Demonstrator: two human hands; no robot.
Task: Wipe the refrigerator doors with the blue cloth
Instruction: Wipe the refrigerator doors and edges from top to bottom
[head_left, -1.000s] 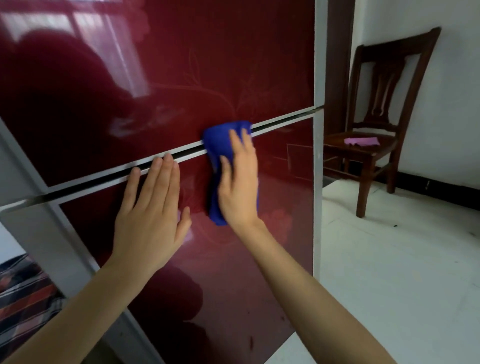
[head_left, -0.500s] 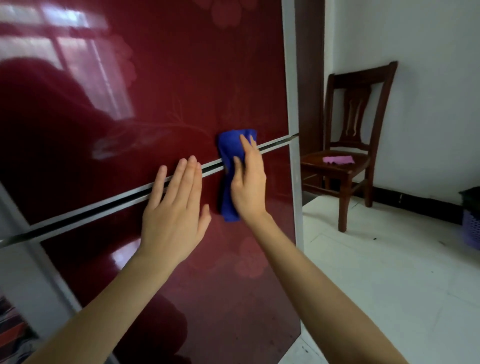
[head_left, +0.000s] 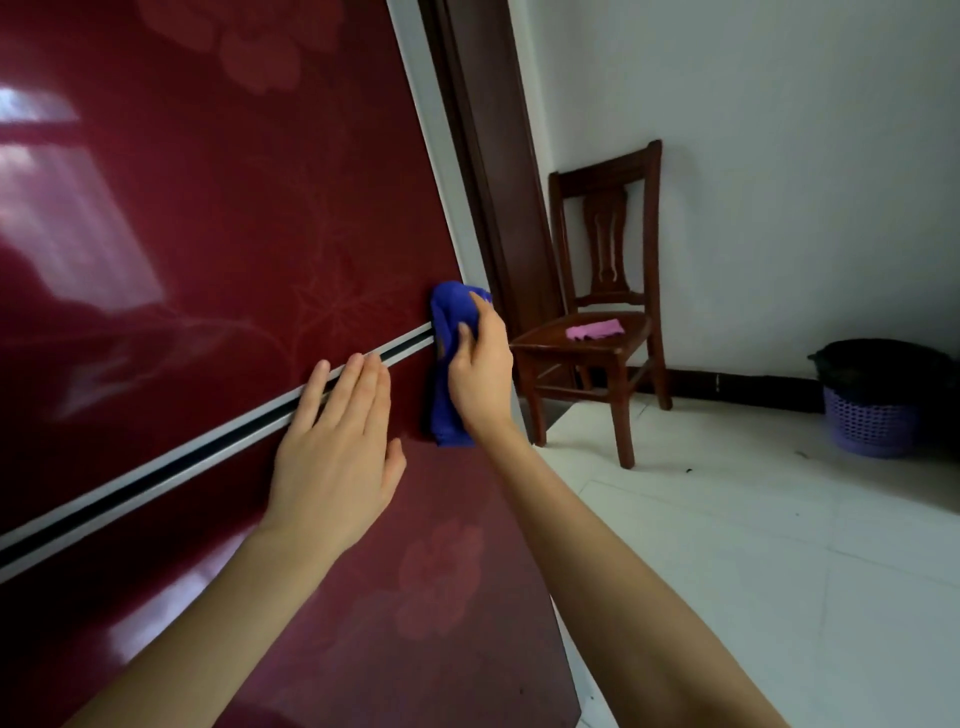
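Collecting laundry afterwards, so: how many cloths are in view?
2. The blue cloth is pressed by the right hand against the refrigerator at its right edge; a pink cloth lies on the chair seat. Others may be hidden out of frame.

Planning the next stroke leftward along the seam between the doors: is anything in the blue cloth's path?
Yes: the left hand lies flat on the lower door, fingers across the seam, just left of the blue cloth under the right hand. Beyond it the seam looks clear.

glossy dark-red refrigerator doors (head_left: 234, 249); soft blue cloth (head_left: 449, 332); polished wooden chair (head_left: 602, 338); glossy floor tiles (head_left: 779, 571).
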